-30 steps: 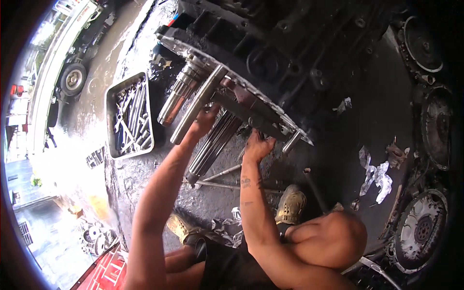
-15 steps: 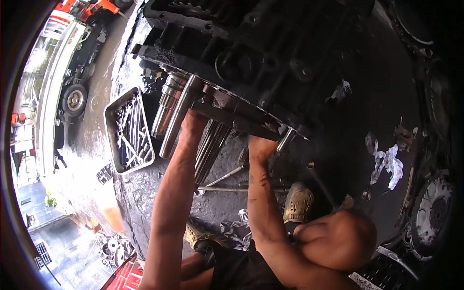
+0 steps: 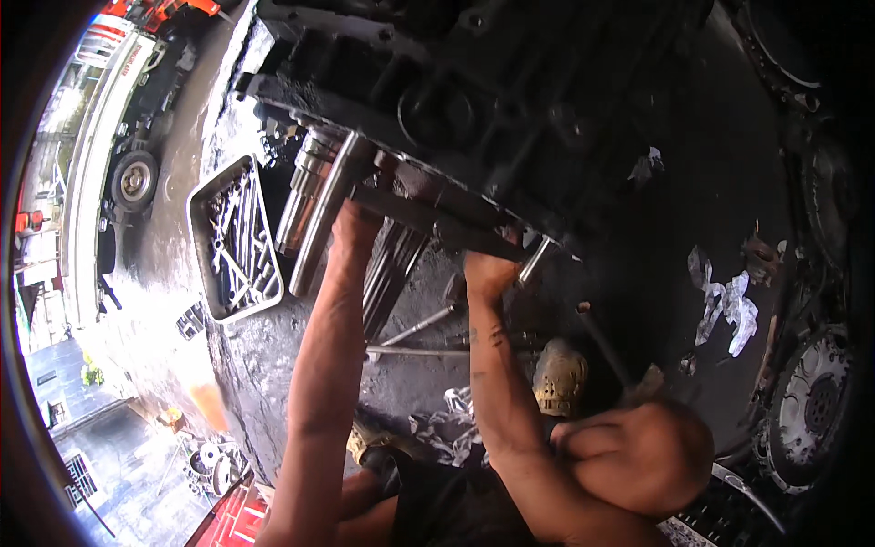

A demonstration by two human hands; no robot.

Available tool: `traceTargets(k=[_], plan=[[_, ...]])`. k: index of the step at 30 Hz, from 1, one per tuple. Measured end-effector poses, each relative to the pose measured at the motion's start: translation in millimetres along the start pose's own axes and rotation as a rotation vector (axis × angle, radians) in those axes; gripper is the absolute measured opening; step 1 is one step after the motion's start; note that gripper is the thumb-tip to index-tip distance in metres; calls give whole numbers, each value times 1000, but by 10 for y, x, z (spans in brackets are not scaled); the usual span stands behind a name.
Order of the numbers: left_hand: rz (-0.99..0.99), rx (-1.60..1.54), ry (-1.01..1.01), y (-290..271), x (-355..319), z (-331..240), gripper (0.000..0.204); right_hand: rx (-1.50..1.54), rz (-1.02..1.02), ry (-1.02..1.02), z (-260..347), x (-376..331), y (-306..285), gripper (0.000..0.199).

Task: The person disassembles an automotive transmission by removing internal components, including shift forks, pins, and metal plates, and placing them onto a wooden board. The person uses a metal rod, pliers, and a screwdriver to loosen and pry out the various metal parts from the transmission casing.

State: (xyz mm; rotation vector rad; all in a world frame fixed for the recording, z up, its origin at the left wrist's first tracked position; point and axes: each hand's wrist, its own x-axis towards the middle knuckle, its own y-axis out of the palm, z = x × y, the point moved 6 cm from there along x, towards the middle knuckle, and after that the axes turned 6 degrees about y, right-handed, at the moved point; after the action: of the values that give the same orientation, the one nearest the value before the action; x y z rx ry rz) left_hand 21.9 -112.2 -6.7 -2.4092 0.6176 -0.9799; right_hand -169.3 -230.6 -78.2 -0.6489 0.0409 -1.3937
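Note:
A dark, flat metal bar [image 3: 428, 221] lies slantwise along the lower edge of a large black engine block [image 3: 510, 118]. My left hand [image 3: 356, 223] is closed around its left end, next to a shiny round steel shaft [image 3: 330, 219]. At the other end my right hand [image 3: 492, 271] grips the bar, beside a short bright steel pin [image 3: 537, 262] that sticks out of the block. The fingertips of both hands are largely hidden behind the bar. Left of my left hand, a stepped, polished cylindrical part [image 3: 305, 191] also projects from the block.
To the left stands a metal tray [image 3: 194, 239] of wrenches. Below the block are a bundle of dark rods [image 3: 392, 278] and a long steel bar [image 3: 428, 352] on the floor. Crumpled rags [image 3: 734, 305] and a flywheel-like disc [image 3: 814, 401] are at right. My bent knee [image 3: 647, 447] is close by.
The view has shifted slightly, so the block and tray appear a little further left. Both hands keep their hold on the bar, with hardly any movement against the block.

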Motion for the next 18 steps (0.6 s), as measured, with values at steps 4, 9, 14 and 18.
traceTargets(k=[4, 9, 14, 18], plan=[[209, 79, -527, 0, -202, 205, 46, -61, 366, 477, -160, -147, 52, 36], [273, -35, -397, -140, -460, -105, 42, 155, 585, 218, -70, -624, -61, 16], [591, 38, -322, -577, -856, 475, 29, 82, 989, -161, 228, -1413, 81, 21], [1107, 507, -284, -884, -1199, 539, 28, -253, 1385, -424, 193, -1954, -7, 26]])
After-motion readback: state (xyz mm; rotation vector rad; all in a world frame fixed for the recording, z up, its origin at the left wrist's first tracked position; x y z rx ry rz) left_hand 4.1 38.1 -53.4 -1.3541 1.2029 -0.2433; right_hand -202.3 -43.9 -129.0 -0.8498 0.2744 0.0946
